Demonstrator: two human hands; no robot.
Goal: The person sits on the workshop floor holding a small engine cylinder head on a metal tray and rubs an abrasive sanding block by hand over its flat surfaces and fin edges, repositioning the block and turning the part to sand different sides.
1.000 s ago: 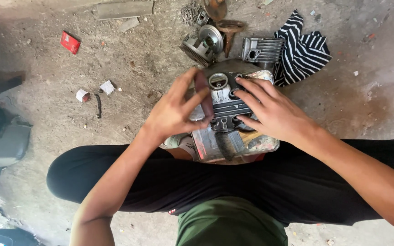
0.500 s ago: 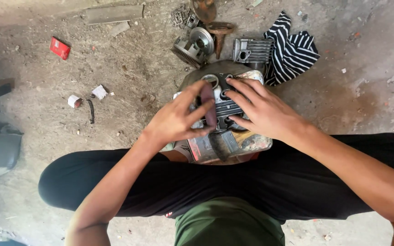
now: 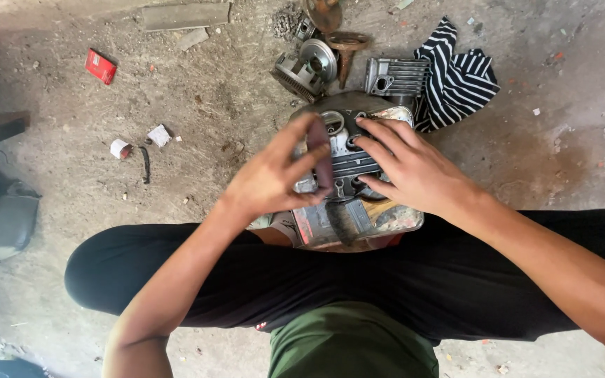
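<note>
Right now I am pressing my right hand [image 3: 414, 171], fingers spread flat, on the finned engine part [image 3: 348, 164] at centre frame while my left hand [image 3: 274, 178] is pinching a dark strip [image 3: 322, 157], which risks slipping.

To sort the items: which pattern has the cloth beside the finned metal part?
The cloth has black and white stripes; head view.
</note>
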